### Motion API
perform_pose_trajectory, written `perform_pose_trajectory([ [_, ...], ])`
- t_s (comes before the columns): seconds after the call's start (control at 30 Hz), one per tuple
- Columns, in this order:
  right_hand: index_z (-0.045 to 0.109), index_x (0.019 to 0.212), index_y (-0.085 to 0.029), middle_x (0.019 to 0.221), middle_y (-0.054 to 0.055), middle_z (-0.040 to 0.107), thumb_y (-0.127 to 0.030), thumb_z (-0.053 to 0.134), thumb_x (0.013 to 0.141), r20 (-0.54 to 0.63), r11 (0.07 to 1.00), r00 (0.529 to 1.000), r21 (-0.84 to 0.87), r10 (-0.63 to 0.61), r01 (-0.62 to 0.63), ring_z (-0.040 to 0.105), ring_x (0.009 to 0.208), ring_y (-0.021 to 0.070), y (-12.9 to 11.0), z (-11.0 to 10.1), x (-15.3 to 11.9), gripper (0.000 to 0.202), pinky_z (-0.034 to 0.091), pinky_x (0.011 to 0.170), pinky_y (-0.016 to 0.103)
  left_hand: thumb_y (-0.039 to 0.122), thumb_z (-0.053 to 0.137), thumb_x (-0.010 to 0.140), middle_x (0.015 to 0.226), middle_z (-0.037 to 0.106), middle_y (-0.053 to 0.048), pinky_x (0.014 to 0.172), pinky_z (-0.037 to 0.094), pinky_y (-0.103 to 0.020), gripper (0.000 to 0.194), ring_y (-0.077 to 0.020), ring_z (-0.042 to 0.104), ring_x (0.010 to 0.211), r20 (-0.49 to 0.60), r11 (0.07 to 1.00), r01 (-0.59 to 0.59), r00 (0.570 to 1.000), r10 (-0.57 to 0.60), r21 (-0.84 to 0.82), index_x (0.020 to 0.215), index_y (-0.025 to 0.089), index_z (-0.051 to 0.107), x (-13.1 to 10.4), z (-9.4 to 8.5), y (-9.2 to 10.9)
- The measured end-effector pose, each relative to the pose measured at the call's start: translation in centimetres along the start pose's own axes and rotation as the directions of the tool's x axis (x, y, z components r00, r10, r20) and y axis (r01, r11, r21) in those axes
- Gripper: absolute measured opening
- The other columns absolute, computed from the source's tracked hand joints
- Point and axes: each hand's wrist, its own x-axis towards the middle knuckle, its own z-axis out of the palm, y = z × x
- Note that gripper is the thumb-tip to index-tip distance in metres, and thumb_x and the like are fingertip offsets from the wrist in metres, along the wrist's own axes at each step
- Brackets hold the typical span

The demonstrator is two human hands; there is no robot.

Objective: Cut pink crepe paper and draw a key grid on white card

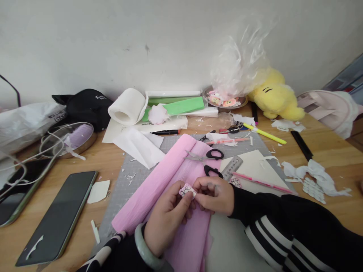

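Between my two hands is a small pink-and-white patterned paper piece (187,191) with dark outlines. My left hand (170,215) pinches it from the left, thumb on top. The fingers of my right hand (214,194) close on its right edge. Both hands are over a sheet of pink crepe paper (184,241), partly unrolled from its pink roll (154,181). Black-handled scissors (208,158) lie open on the crepe paper just beyond my hands. A similar patterned piece (235,182) shows beside my right hand, near a steel ruler (233,167) and a pink pencil (263,183).
A grey cutting mat (113,204) lies underneath. On the left are a dark phone (59,215) and a metal bowl (87,138). A toilet roll (127,105), green paper (184,105) and a yellow plush toy (273,96) stand along the wall. Paper scraps (314,175) lie right.
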Motion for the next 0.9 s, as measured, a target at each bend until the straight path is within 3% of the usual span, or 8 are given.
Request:
perform_pose_trajectory([
  [0.17,0.051,0.068,-0.014,0.048,-0.006,0.050,-0.007,0.045,0.064,0.009,1.000,1.000,0.020,0.018,-0.018,0.041,0.036,0.0024,0.12,-0.02,0.09,0.009,0.032,0.033,0.011,0.040,0.048,0.081,0.055,0.047,0.005,0.044,0.035,-0.020,0.025,-0.0082,0.042,0.046,-0.020,1.000,-0.007,1.000,0.007,0.002,0.070,0.017,0.046,-0.11,0.09,0.04],
  [0.6,0.050,0.070,-0.014,0.048,-0.006,0.049,-0.019,0.051,0.071,0.017,0.999,0.999,0.027,0.032,-0.033,0.042,0.037,0.0025,-0.02,-0.07,-0.01,0.005,0.033,0.033,0.011,0.043,0.050,0.080,0.055,0.048,0.004,0.044,0.035,-0.020,0.028,-0.0083,0.043,0.046,-0.018,1.000,-0.005,1.000,0.005,-0.009,0.069,0.018,0.045,0.07,-0.01,-0.07],
  [0.9,0.049,0.068,-0.014,0.048,-0.005,0.049,-0.017,0.050,0.068,0.006,0.999,0.999,-0.003,0.037,-0.037,0.041,0.037,0.0027,0.00,0.00,0.06,0.003,0.033,0.032,0.011,0.040,0.048,0.081,0.055,0.047,0.005,0.044,0.035,-0.020,0.026,-0.0078,0.042,0.046,-0.004,1.000,-0.009,1.000,0.009,-0.014,0.069,0.017,0.044,0.06,-0.08,-0.19],
])
